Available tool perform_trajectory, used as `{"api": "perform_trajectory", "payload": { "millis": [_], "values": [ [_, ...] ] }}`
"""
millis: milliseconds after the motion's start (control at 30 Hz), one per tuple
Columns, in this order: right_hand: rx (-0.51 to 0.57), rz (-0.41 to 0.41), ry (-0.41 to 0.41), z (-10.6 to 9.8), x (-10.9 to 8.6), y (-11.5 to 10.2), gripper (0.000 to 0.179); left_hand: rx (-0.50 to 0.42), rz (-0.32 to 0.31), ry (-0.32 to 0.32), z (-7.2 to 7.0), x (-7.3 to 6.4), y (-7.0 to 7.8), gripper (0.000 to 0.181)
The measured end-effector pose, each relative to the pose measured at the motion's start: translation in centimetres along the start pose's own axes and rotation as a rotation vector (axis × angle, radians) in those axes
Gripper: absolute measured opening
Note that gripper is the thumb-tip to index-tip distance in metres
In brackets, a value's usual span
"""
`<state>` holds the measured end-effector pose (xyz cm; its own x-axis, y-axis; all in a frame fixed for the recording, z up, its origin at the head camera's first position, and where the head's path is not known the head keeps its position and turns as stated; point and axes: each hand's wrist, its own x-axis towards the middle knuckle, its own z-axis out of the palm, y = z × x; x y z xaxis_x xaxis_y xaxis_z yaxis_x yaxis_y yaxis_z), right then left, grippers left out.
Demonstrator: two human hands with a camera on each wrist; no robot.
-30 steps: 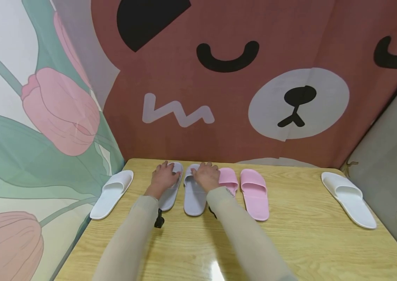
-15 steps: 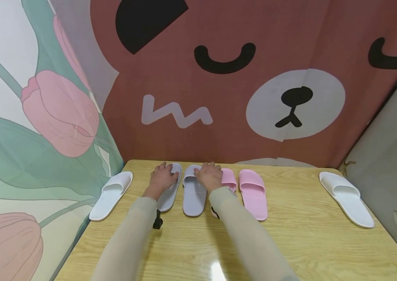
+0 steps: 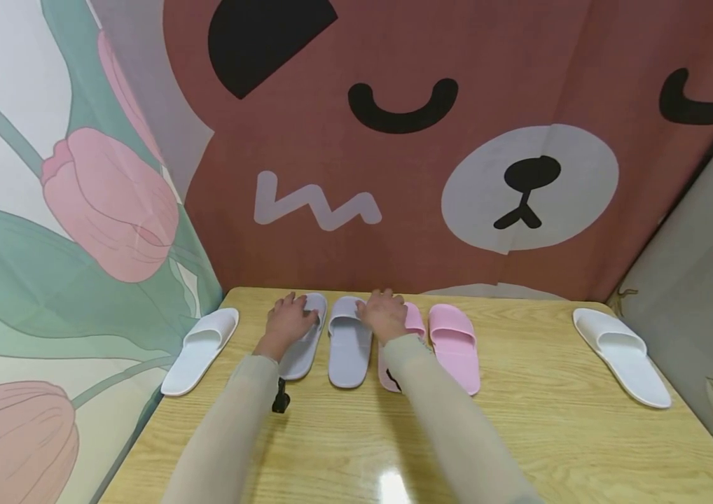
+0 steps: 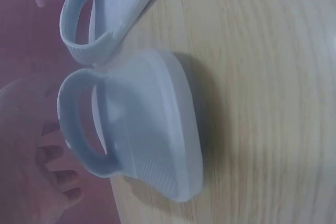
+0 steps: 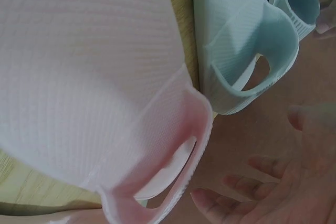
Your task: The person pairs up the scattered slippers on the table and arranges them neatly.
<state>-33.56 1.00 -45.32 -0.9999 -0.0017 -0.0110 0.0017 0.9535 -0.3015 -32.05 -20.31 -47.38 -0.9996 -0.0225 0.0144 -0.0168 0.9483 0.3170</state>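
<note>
Both hands hang loose over a row of slippers on a wooden table (image 3: 344, 441), fingers relaxed and nothing in their grip. The right hand (image 3: 385, 315) has shifted rightward over the last second, from the edge of the right grey slipper (image 3: 348, 355) to above the left pink slipper (image 3: 415, 320), leaving more of the grey strap in sight. The left hand (image 3: 289, 323) has edged slightly outward beside the left grey slipper (image 3: 302, 355); the wrist view shows its fingers just beside the strap, not around it.

The grey slippers have stayed put, side by side with a narrow gap, toes toward the bear-print cloth (image 3: 306, 259). That suggests the grey pair is released and resting where it belongs in the row, with the right hand now nearest the pink ones. The left pink slipper, partly hidden by the right hand and sleeve, lies next to the right pink slipper (image 3: 454, 350), which is in plain view.

Well apart at either side of the table, a left white slipper (image 3: 201, 352) and a right white slipper (image 3: 622, 357) lie slanted, neither near its mate.
</note>
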Motion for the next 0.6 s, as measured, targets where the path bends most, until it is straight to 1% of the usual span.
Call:
{"api": "perform_trajectory", "payload": {
  "millis": [200, 433, 600],
  "values": [
    [0.034, 0.011, 0.009, -0.2, 0.1, 0.8, 0.063, -0.003, -0.018, 0.008, -0.3, -0.3, -0.3, 0.063],
    [0.012, 0.025, -0.009, -0.4, 0.1, 1.4, 0.064, -0.011, 0.005, 0.019, -0.5, -0.5, -0.7, 0.063],
    [0.005, 0.028, -0.009, -0.8, 0.0, 1.8, 0.064, -0.001, 0.004, 0.015, -0.7, -0.7, -0.9, 0.064]
  ]
}}
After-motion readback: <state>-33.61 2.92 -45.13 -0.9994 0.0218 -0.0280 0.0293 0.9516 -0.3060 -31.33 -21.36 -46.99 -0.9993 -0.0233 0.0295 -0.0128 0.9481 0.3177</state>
